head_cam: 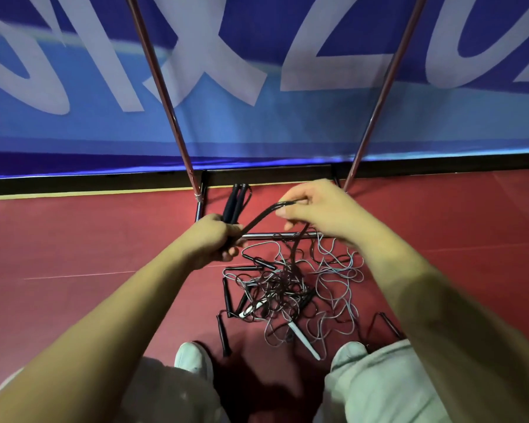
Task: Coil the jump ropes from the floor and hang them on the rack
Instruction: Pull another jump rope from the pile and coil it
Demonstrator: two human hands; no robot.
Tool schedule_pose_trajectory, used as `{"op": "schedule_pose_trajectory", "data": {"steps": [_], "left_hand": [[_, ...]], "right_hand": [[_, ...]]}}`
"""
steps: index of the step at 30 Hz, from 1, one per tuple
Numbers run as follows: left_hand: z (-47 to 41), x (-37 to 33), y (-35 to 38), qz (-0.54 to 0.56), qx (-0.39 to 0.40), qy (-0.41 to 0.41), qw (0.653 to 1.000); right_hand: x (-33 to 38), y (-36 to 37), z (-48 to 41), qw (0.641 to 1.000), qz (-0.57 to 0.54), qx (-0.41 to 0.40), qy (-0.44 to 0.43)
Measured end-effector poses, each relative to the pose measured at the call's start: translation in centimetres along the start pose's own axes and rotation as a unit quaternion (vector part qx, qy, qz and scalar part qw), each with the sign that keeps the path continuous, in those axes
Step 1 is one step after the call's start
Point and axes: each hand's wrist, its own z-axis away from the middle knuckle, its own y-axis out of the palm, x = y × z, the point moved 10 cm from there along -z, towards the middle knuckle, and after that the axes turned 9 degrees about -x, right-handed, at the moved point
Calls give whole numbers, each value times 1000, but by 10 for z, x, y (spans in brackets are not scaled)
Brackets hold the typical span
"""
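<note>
**Knotted heap threatens a clean coil**

A person's left hand [217, 239] closes around a pair of slim black jump-rope handles [232, 203]. The right hand [318, 212] pinches a bend of the thin black cord [258, 219] between thumb and curled fingers, just in front of the chrome-tube rack [165, 96]. From that pinch the cord drops into a tangled heap of black and pale grey ropes [283, 285] on the red sports floor [89, 239]. The heap lies between the person's light-coloured shoes [193, 358] and the rack's low base bar [269, 236].

The likely snag is plain. The lifted cord appears threaded through its neighbours, so a hard pull could cinch a knot or drag the whole heap up with it. Loops gathered unevenly could also slip off the hand before they reach the rack.

The ropes look thin, slick and springy, lying in loose overlapping curls. Several short black handles and one white handle [306, 340] poke out at the heap's edges. No rope is seen hanging on the rack's visible uprights. Behind them stands a blue banner with large white lettering [242, 123].
</note>
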Motion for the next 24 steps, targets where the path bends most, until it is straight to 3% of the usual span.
{"op": "schedule_pose_trajectory", "data": {"steps": [5,9,13,18,21,24], "left_hand": [[23,0,26,28,148,-9,988],[39,-10,36,17,211,15,977],[46,-10,37,-191,225,109,949],[63,16,45,-344,298,71,887],[81,8,57,-319,365,99,869],[92,-22,63,-221,381,181,880]], "right_hand": [[-4,-27,-9,997,7,-72,-8],[-5,-37,-10,996,21,-84,-13],[-5,-38,-10,995,48,-89,-26],[-3,-18,-10,996,73,-39,-46],[-9,-12,-13,998,43,-12,-39],[-22,-10,-15,1000,-4,-11,3]]}}
